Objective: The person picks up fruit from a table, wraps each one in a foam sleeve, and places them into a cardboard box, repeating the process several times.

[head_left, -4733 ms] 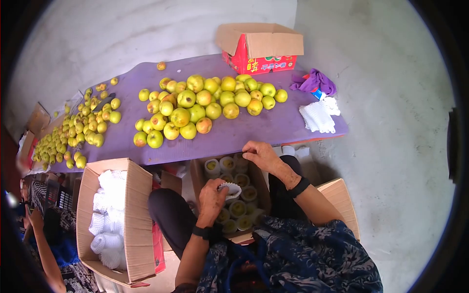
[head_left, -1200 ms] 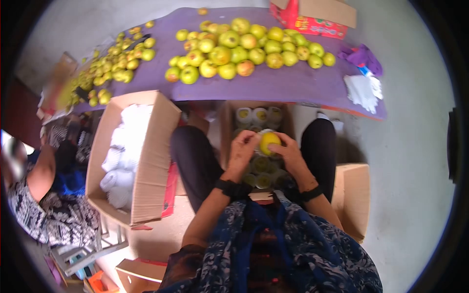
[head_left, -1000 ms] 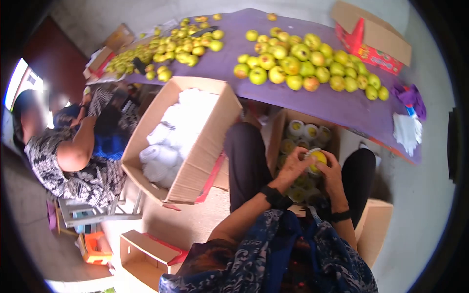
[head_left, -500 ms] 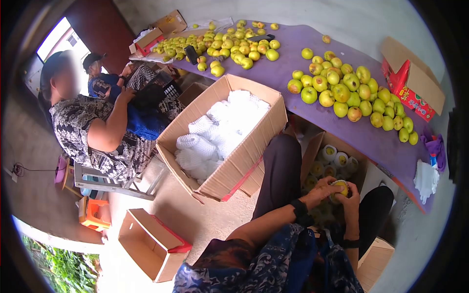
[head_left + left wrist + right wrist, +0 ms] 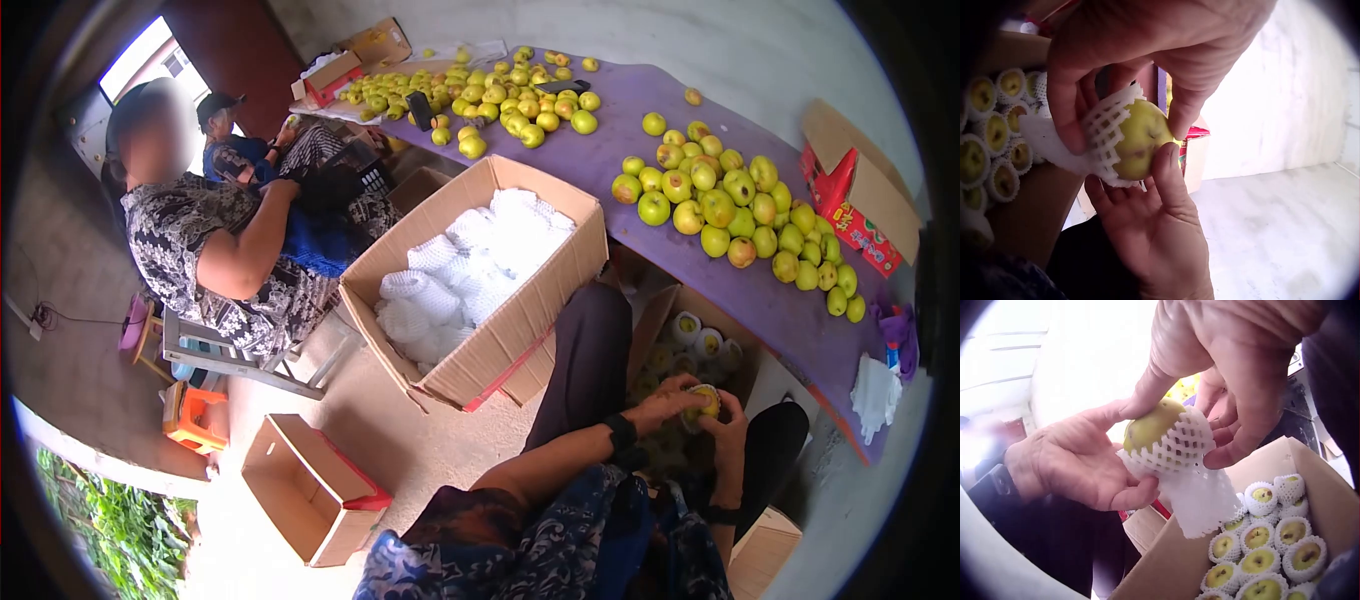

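Both hands hold one yellow-green apple (image 5: 1150, 428) above an open carton (image 5: 1163, 565) between the person's knees. A white foam net sleeve (image 5: 1200, 500) is stretched over part of the apple; its loose end hangs free, and the apple's other end is bare. My left hand (image 5: 668, 404) grips apple and net, with its thumb on the bare skin. From the opposite side my right hand (image 5: 728, 432) holds them between thumb and curled fingers. Inside the carton, several apples in foam nets (image 5: 1259, 561) stand in rows.
A tall carton (image 5: 510, 350) full of white foam nets stands left of the knees. Ahead, a purple-covered table (image 5: 610, 150) bears loose apples (image 5: 740, 205) and a red box (image 5: 850, 210). Other people (image 5: 215, 235) sit at left; an opened carton (image 5: 310, 495) lies on the floor.
The head view has swung left. Earlier, the left hand held a foam net alone, with the right hand near the carton's edge. Now both hands hold an apple partly inside a net.
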